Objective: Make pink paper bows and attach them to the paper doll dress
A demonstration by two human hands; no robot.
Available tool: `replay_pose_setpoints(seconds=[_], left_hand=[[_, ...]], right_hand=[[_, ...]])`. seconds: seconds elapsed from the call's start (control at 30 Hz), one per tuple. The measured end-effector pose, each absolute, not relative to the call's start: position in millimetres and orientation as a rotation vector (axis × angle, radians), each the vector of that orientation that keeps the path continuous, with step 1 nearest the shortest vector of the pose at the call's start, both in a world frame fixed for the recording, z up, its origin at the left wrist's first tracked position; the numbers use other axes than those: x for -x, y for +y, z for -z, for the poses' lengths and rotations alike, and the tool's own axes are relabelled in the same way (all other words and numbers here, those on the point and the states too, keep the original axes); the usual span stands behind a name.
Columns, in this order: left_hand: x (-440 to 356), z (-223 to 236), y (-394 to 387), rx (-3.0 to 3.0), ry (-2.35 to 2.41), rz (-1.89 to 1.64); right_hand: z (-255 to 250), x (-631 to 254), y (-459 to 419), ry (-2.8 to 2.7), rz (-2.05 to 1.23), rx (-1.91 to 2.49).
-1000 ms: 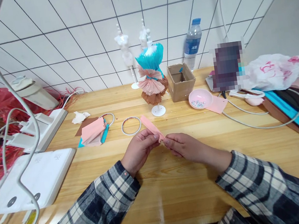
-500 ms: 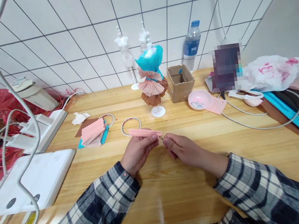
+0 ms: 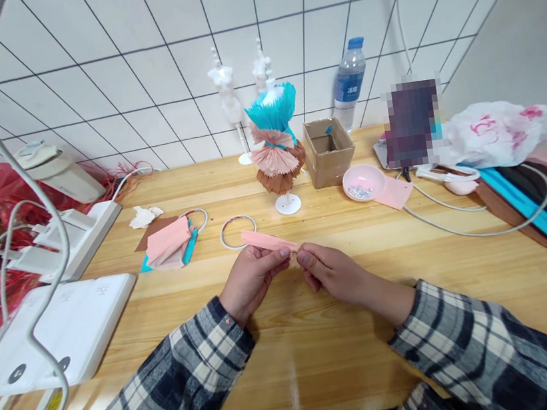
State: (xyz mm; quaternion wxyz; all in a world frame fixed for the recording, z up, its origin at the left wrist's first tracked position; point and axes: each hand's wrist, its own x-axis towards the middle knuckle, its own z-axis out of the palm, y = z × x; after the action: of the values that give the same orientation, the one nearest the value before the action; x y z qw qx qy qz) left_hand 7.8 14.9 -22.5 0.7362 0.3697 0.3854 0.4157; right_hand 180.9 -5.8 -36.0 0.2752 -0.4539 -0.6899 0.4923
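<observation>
Over the middle of the table, my left hand (image 3: 253, 278) pinches a narrow folded strip of pink crepe paper (image 3: 264, 239) between thumb and fingers. The strip sticks out past the fingertips, up and to the left. My right hand (image 3: 329, 266) is closed at the strip's right end, its fingertips almost touching the left thumb. Whatever it grips is hidden by the fingers. Behind the hands stands a small dress form (image 3: 279, 157) wearing ruffled turquoise, pink and brown paper. A ring of thin wire or cord (image 3: 223, 237) lies just beyond the left hand.
Folded pink paper (image 3: 170, 240) with turquoise pieces lies left. Behind are bare white dress forms (image 3: 228, 97), a cardboard box (image 3: 329, 157), a pink bowl of beads (image 3: 365, 178) and a water bottle (image 3: 350, 80). A white cable (image 3: 44, 188) hangs at left near a power strip (image 3: 93, 232).
The paper strip has tilted and its left end shifted slightly right. The thin dark piece that showed between my hands is now covered, and the fingertips are closer together.
</observation>
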Motion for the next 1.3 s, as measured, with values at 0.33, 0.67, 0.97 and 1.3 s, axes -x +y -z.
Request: replay_pose_setpoints(seconds=[0.33, 0.67, 0.97, 1.3], left_hand=[[-6.0, 24.3, 16.0, -0.773, 0.847, -0.939], [-5.2, 26.5, 15.7, -0.745, 0.837, -0.957], [-5.4, 28.3, 16.0, -0.784, 0.867, -0.949], [-5.9, 28.2, 15.9, -0.818, 0.869, -0.939]], right_hand=[[32.0, -182.1, -4.6, -1.874, -1.366, 1.239], [32.0, -183.9, -5.1, -1.840, -1.418, 1.242], [31.5, -185.0, -4.8, -1.845, -1.422, 1.257], [27.0, -184.8, -2.8, -1.847, -1.476, 1.250]])
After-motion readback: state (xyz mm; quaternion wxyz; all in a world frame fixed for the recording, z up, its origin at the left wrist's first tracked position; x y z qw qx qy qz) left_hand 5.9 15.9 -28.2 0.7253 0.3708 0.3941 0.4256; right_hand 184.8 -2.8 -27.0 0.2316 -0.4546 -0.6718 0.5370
